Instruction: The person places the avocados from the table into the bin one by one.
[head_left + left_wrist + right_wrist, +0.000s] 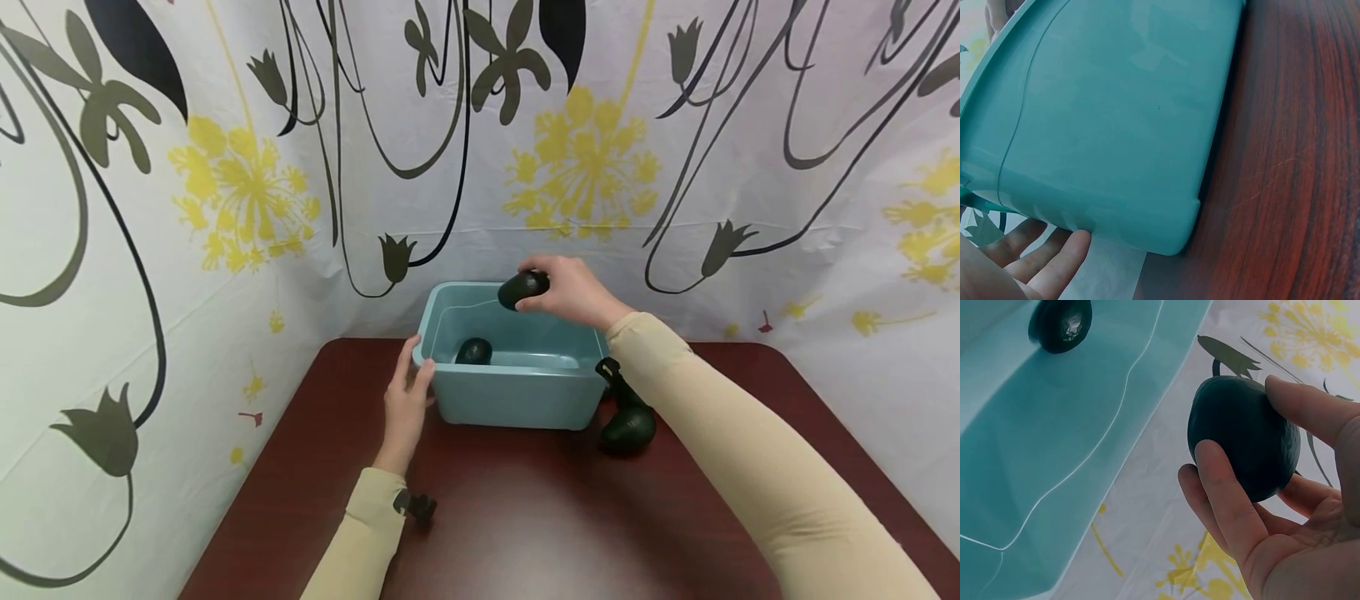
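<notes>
A dark green avocado (522,289) is in my right hand (573,292), held above the back of a light blue plastic bin (517,400). The right wrist view shows thumb and fingers curled round the avocado (1241,437). At the bin's front left corner, my left hand (405,412) grips the rim. Its fingers (1063,259) lie along the bin's outer wall (1116,125) in the left wrist view. Inside the bin, towards the left, another avocado (474,352) rests on the floor; it also shows in the right wrist view (1063,324).
One more avocado (628,430) lies on the dark red wooden table (510,517), just right of the bin and beside my right forearm. A white cloth (480,192) with grey and yellow flowers hangs behind the table. Small black cameras are on both wrists.
</notes>
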Demonstrator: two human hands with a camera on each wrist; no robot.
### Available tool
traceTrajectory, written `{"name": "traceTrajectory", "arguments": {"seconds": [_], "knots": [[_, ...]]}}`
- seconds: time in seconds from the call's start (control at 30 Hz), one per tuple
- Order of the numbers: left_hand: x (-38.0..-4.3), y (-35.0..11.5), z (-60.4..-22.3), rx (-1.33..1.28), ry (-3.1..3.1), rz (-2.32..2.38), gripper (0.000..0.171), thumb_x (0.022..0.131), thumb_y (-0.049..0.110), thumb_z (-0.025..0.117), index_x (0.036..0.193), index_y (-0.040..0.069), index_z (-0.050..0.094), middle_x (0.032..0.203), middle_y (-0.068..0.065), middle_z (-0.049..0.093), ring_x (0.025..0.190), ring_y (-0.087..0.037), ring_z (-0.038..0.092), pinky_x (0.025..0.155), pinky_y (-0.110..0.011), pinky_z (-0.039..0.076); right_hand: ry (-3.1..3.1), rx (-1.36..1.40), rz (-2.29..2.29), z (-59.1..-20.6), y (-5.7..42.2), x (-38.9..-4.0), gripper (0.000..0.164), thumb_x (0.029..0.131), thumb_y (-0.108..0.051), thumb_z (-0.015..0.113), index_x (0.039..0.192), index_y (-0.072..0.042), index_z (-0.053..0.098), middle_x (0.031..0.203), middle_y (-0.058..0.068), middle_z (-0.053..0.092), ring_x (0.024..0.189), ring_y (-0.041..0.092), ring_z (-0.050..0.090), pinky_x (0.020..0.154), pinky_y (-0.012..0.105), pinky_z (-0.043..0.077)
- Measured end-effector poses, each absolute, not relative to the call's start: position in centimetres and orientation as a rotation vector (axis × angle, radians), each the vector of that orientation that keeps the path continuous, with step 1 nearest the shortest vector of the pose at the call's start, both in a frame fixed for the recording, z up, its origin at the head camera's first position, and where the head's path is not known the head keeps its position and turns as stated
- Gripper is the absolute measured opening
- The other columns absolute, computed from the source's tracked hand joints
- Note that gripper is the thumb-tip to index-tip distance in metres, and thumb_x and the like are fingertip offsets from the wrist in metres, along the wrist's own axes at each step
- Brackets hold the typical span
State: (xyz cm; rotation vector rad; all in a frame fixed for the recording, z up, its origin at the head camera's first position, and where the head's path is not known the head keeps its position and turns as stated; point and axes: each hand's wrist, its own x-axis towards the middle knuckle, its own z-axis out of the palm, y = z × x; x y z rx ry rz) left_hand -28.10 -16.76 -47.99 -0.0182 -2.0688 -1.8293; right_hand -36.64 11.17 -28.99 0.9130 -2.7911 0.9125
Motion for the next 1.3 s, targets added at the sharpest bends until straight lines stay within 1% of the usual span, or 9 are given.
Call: {"name": "traceTrajectory", "arguments": {"seconds": [0.2, 0.27, 0.4, 0.63, 0.87, 1.0, 1.17, 1.3], "knots": [[-28.18, -16.81, -47.97, -0.024, -2.066, -1.819, 0.051, 0.098, 0.055, 0.059, 0.146, 0.054, 0.041, 0.149, 0.006, 0.046, 0.126, -0.025, 0.054, 0.086, -0.064, 0.051, -2.812, 0.917, 0.901, -29.0, 11.09, -36.73, 0.063, 0.088, -0.029, 0.081, 0.143, -0.016, 0.055, 0.128, 0.01, 0.061, 0.105, 0.026, 0.061, 0.084, 0.045, 0.051], [-28.16, -16.83, -47.92, -0.02, -2.072, -1.812, 0.052, 0.096, 0.058, 0.059, 0.145, 0.055, 0.041, 0.149, 0.006, 0.046, 0.125, -0.025, 0.055, 0.086, -0.063, 0.052, -2.818, 0.918, 0.896, -29.03, 11.09, -36.72, 0.062, 0.087, -0.029, 0.081, 0.142, -0.016, 0.055, 0.128, 0.011, 0.061, 0.105, 0.027, 0.061, 0.084, 0.046, 0.051], [-28.07, -16.98, -47.91, -0.024, -2.075, -1.813, 0.05, 0.098, 0.053, 0.059, 0.145, 0.056, 0.041, 0.149, 0.004, 0.046, 0.126, -0.026, 0.055, 0.086, -0.063, 0.052, -2.825, 0.92, 0.882, -29.15, 10.99, -36.7, 0.061, 0.087, -0.03, 0.081, 0.141, -0.016, 0.056, 0.129, 0.011, 0.061, 0.105, 0.027, 0.061, 0.083, 0.046, 0.051], [-28.1, -17.12, -47.93, -0.024, -2.077, -1.816, 0.051, 0.098, 0.055, 0.059, 0.145, 0.056, 0.041, 0.15, 0.004, 0.046, 0.125, -0.026, 0.055, 0.087, -0.062, 0.052, -2.84, 0.914, 0.872, -29.37, 10.77, -36.65, 0.06, 0.087, -0.03, 0.081, 0.141, -0.016, 0.057, 0.128, 0.011, 0.061, 0.105, 0.027, 0.061, 0.084, 0.044, 0.051], [-28.18, -16.93, -47.91, -0.025, -2.072, -1.814, 0.05, 0.099, 0.051, 0.059, 0.145, 0.056, 0.041, 0.153, -0.005, 0.044, 0.126, -0.027, 0.054, 0.087, -0.065, 0.051, -2.883, 0.851, 0.834, -29.51, 10.63, -36.87, 0.059, 0.087, -0.032, 0.081, 0.139, -0.019, 0.058, 0.126, 0.009, 0.062, 0.102, 0.025, 0.061, 0.082, 0.043, 0.052], [-28.19, -16.86, -47.97, -0.02, -2.07, -1.818, 0.051, 0.098, 0.053, 0.059, 0.146, 0.055, 0.041, 0.153, -0.004, 0.044, 0.127, -0.027, 0.053, 0.087, -0.065, 0.05, -2.892, 0.85, 0.816, -29.56, 10.6, -36.87, 0.058, 0.087, -0.032, 0.081, 0.139, -0.019, 0.058, 0.126, 0.009, 0.062, 0.103, 0.026, 0.061, 0.083, 0.043, 0.052], [-28.27, -16.8, -48.01, -0.018, -2.073, -1.82, 0.053, 0.096, 0.059, 0.059, 0.145, 0.056, 0.041, 0.152, 0.001, 0.045, 0.127, -0.028, 0.053, 0.088, -0.064, 0.05, -2.898, 0.866, 0.793, -29.73, 10.68, -36.92, 0.06, 0.087, -0.031, 0.081, 0.14, -0.018, 0.058, 0.128, 0.011, 0.061, 0.105, 0.028, 0.061, 0.084, 0.045, 0.052], [-28.28, -16.78, -48.02, -0.015, -2.084, -1.825, 0.053, 0.095, 0.062, 0.058, 0.145, 0.057, 0.04, 0.152, 0.004, 0.044, 0.128, -0.028, 0.053, 0.088, -0.064, 0.05, -2.924, 0.872, 0.785, -29.85, 10.77, -36.93, 0.06, 0.088, -0.03, 0.08, 0.142, -0.017, 0.056, 0.132, 0.014, 0.06, 0.112, 0.032, 0.061, 0.086, 0.048, 0.052]]}}
